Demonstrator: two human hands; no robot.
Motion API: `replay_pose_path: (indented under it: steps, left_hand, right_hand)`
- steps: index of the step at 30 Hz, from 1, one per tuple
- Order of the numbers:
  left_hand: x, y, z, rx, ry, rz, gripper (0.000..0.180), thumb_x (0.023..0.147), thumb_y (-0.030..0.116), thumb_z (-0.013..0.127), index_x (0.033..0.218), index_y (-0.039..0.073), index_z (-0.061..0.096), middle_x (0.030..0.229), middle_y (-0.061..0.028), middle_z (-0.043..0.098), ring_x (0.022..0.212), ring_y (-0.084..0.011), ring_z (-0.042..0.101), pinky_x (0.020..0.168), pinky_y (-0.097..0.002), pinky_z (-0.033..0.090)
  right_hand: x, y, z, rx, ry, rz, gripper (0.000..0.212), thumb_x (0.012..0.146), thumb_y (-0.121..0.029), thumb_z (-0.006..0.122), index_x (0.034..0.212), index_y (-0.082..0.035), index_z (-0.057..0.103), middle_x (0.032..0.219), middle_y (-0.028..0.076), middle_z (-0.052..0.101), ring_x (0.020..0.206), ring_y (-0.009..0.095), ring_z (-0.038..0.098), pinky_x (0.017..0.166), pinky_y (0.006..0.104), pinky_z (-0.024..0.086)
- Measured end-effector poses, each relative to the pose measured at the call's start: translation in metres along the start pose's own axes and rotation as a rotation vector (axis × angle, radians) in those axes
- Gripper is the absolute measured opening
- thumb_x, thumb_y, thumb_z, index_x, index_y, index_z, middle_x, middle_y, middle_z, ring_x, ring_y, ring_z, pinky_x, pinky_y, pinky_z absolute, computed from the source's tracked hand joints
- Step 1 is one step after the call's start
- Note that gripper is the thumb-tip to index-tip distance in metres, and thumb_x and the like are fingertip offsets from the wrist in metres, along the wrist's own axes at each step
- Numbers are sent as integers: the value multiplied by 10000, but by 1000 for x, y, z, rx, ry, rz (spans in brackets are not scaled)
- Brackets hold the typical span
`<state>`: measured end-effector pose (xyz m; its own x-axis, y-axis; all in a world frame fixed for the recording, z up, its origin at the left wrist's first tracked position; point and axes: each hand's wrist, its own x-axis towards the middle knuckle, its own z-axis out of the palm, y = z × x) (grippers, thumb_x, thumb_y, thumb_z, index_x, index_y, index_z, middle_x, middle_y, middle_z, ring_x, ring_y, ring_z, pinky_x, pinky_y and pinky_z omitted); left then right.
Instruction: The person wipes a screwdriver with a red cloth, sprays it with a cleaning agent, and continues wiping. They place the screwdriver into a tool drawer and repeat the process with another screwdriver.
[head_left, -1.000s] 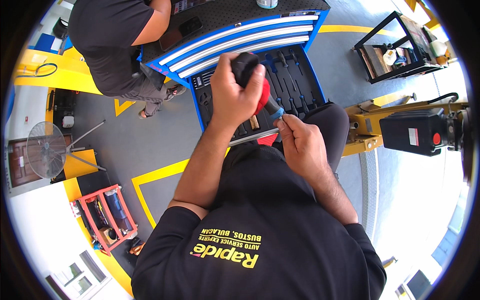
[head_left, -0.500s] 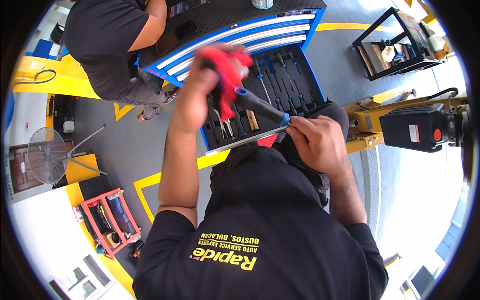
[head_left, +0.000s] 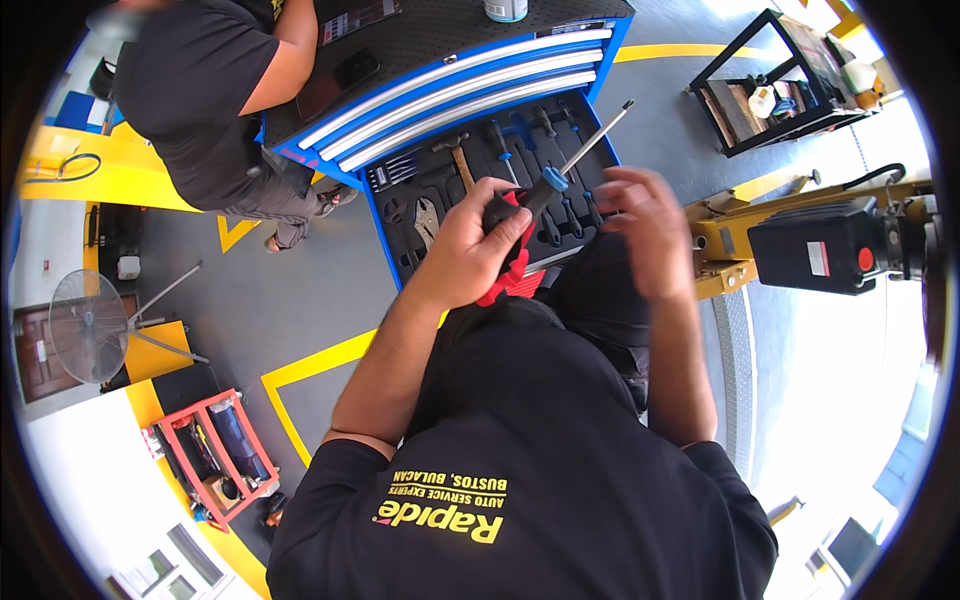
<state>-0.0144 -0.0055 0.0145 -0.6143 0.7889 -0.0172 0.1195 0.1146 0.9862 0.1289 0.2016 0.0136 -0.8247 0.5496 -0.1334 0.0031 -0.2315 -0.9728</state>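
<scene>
My left hand (head_left: 472,248) is closed around the dark handle of a screwdriver (head_left: 588,141), which has a blue collar. Its bare metal shaft points up and to the right, over the open drawer. A red cloth (head_left: 512,272) is bunched in the same hand, hanging below the handle. To the right, my right hand (head_left: 650,238) is raised apart from the screwdriver, its fingers spread and partly blurred, holding nothing. Under both hands, the drawer's dark foam insert holds a hammer (head_left: 463,168), locking pliers (head_left: 427,222) and several more screwdrivers.
The blue tool cabinet (head_left: 450,90) has a black top with a can (head_left: 506,10) on it. A person in black (head_left: 195,100) leans at its left side. A black metal cart (head_left: 765,95) stands far right, near a yellow lift arm (head_left: 725,275); a red tool rack (head_left: 218,455) is at lower left.
The screwdriver has turned, its shaft now pointing away to the upper right. My right hand has let go of the shaft end, and my left hand with the cloth has come down around the handle.
</scene>
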Motion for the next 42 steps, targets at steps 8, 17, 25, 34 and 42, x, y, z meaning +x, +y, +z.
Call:
replay_pose_path:
  steps: [8, 17, 25, 34, 42]
  left_hand:
    - [-13, 16, 14, 162, -119, 128, 365, 958, 127, 688, 1269, -18, 567, 1066, -191, 676, 997, -308, 683, 905, -386, 518]
    - [0, 15, -37, -812, 361, -62, 352, 997, 233, 529, 1275, 24, 583, 1084, -117, 706, 983, -216, 697, 927, -363, 545]
    - [4, 44, 7, -599, -168, -80, 287, 1069, 182, 576, 1311, 29, 547, 1092, -75, 677, 969, -141, 681, 816, -291, 574]
    - [13, 9, 22, -226, 113, 224, 234, 1095, 213, 557, 1228, 23, 589, 1030, -50, 670, 905, -102, 617, 825, -274, 516]
    - [25, 14, 11, -208, 544, 105, 248, 1097, 290, 548, 1053, 63, 637, 858, -28, 653, 767, -118, 604, 714, -275, 500]
  right_hand:
    - [-2, 22, 53, 333, -60, 63, 272, 1107, -242, 522, 1266, -29, 582, 1104, 66, 675, 1011, 120, 650, 931, 284, 510]
    - [-13, 3, 48, 820, -341, 254, 492, 1113, -443, 349, 1238, -4, 532, 850, 81, 554, 681, 163, 549, 416, 269, 426]
    - [-28, -10, 75, 824, -277, 532, 509, 1100, -450, 359, 1100, -10, 615, 749, 150, 681, 561, 257, 651, 449, 343, 497]
    - [-25, -4, 62, 271, -431, 333, 211, 1006, -196, 626, 1099, -8, 606, 771, 63, 637, 601, 119, 602, 546, 267, 481]
    - [-32, -5, 77, -911, -45, -335, 351, 842, -88, 666, 1157, 15, 553, 906, 225, 676, 842, 434, 685, 750, 498, 554]
